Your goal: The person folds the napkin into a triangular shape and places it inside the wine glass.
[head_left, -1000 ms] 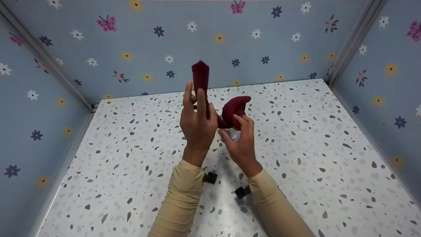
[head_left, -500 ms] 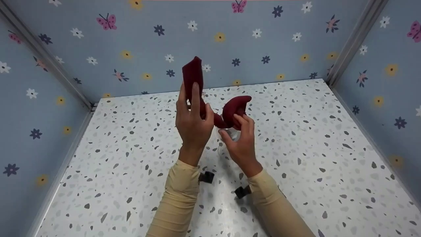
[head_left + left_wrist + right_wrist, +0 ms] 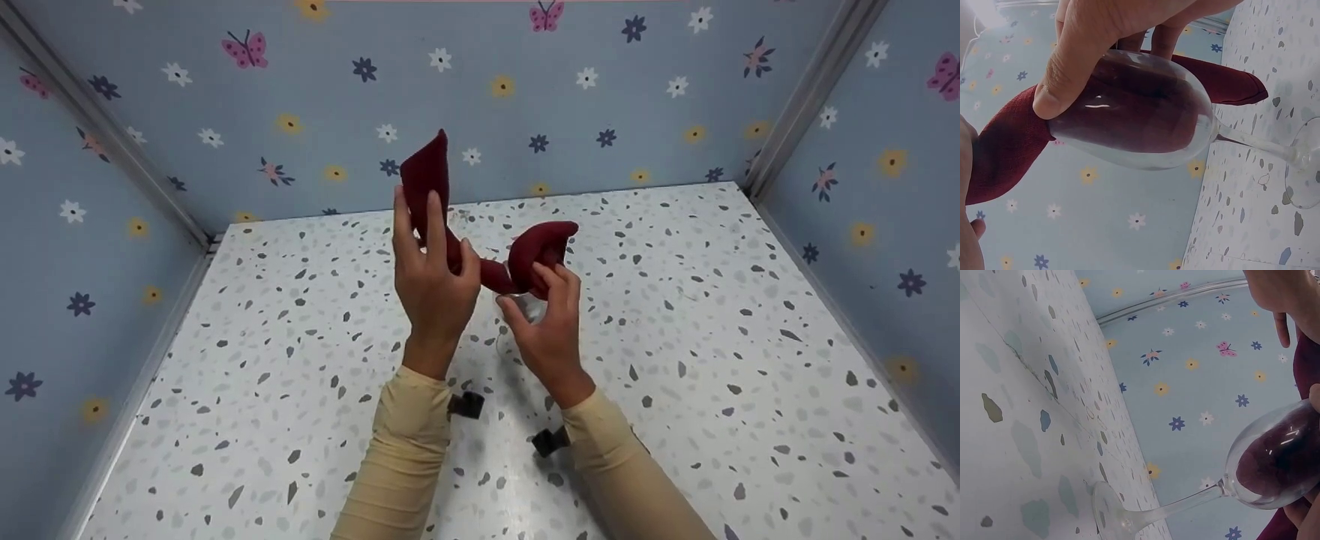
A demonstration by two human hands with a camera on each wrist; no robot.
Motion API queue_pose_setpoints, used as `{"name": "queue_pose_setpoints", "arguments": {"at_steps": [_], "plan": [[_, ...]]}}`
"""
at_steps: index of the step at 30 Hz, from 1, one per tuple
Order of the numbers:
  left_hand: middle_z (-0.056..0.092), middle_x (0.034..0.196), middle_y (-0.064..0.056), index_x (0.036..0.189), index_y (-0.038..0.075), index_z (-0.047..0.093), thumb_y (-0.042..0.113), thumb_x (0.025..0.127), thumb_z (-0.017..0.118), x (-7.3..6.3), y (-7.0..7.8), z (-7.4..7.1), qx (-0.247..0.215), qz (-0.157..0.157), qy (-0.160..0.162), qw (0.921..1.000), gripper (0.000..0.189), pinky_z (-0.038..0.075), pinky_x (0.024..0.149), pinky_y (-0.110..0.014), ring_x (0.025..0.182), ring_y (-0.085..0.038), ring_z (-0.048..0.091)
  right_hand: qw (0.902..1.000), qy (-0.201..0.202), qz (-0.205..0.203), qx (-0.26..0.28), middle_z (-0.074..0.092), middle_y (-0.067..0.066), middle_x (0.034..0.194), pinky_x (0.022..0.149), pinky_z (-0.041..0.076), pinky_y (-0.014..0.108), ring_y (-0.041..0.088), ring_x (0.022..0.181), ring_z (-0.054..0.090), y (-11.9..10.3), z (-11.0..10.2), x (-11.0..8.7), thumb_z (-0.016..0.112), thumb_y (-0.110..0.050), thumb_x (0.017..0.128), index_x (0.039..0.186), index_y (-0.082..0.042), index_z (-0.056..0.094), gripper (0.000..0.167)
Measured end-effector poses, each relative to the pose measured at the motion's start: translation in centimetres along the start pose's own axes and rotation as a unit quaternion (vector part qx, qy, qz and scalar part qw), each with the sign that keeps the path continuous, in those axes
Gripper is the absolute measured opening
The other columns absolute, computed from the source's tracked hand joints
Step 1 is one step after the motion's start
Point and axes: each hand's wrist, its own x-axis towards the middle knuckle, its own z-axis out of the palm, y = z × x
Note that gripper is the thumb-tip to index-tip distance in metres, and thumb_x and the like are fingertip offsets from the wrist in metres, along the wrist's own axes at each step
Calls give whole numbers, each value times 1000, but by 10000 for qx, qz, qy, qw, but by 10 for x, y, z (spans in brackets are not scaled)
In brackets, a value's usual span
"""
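A clear wine glass (image 3: 1157, 160) stands upright on the speckled table, a dark red cloth napkin (image 3: 427, 176) bunched inside its bowl. Two ends of the napkin come out over the rim, one to the left and a curled one (image 3: 536, 244) to the right. My right hand (image 3: 553, 334) grips the bowl near the rim, thumb on the near side and fingers on the far side. Higher up and to the left, my left hand (image 3: 435, 289) holds the longer end, whose pointed tip sticks up past the fingers. Part of that end is hidden behind the left hand.
The white speckled table (image 3: 697, 360) lies under both forearms. Blue panels with flowers and butterflies (image 3: 480, 97) stand at the back and both sides, with metal posts (image 3: 806, 97) at the corners. A small black camera (image 3: 551, 442) sits on the right wrist.
My left hand has moved left, drawing the long napkin end outward and turning it to show a broader face. My right hand and the glass have stayed nearly still.
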Motion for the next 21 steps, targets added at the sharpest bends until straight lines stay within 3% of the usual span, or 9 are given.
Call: {"name": "queue_pose_setpoints", "arguments": {"at_steps": [7, 14, 21], "plan": [[34, 158, -20, 142, 6, 57, 19, 92, 65, -1, -2, -2, 200, 77, -107, 9997, 52, 44, 106, -45, 135, -33, 44, 10000, 41, -36, -23, 46, 19, 132, 96, 51, 36, 24, 117, 52, 1, 0, 0, 79, -28, 88, 135, 0, 50, 62], [36, 157, -19, 135, 2, 63, 18, 92, 64, -2, -8, -4, 146, 150, -120, 9997, 46, 31, 114, -48, 138, -38, 39, 10000, 27, -53, -2, 45, 19, 133, 96, 51, 36, 24, 117, 52, 1, 0, -1, 79, -29, 88, 135, 0, 50, 62], [37, 157, -17, 132, 2, 65, 12, 93, 61, -6, -10, -4, -204, 120, -226, 9995, 41, 32, 114, -46, 141, -35, 36, 10000, 43, -5, 11, 45, 19, 133, 96, 51, 36, 25, 116, 53, 0, 0, 0, 80, -27, 88, 134, 0, 51, 61]]}}
